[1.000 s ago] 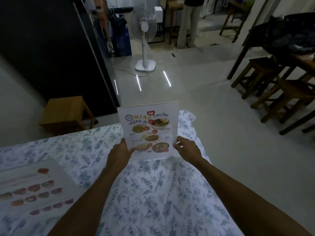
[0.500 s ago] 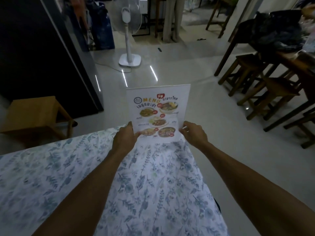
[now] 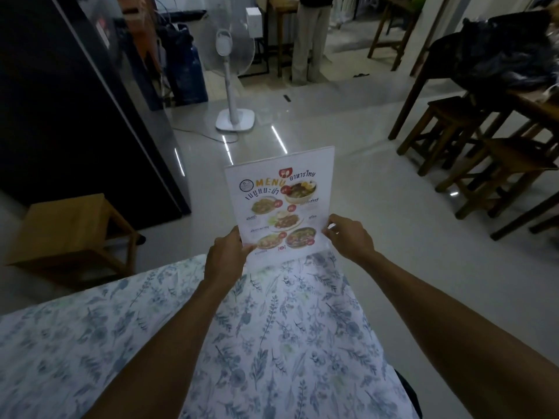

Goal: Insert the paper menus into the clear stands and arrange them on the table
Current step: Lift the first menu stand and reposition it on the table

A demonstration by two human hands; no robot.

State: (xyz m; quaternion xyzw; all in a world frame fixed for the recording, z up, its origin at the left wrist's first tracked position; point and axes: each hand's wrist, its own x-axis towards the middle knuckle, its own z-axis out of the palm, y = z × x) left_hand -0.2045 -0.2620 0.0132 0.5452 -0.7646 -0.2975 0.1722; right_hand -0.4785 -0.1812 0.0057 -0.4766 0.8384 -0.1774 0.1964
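Observation:
A clear stand with a paper menu (image 3: 279,204) inside it stands upright at the far corner of the table (image 3: 302,343), which wears a blue-flowered white cloth. The menu shows food photos and the word MENU, facing me. My left hand (image 3: 225,260) grips the stand's lower left edge. My right hand (image 3: 348,237) grips its lower right edge. The stand's base is hidden between my hands.
A wooden stool (image 3: 69,234) stands on the floor left of the table. A white pedestal fan (image 3: 231,71) is straight ahead. Dark wooden stools (image 3: 496,167) and a table are at the right. A person's legs (image 3: 305,37) show far back.
The stand has shifted farther out toward the table's far corner with both hands on it. My view swung right, so the loose menu sheet at the left is out of sight.

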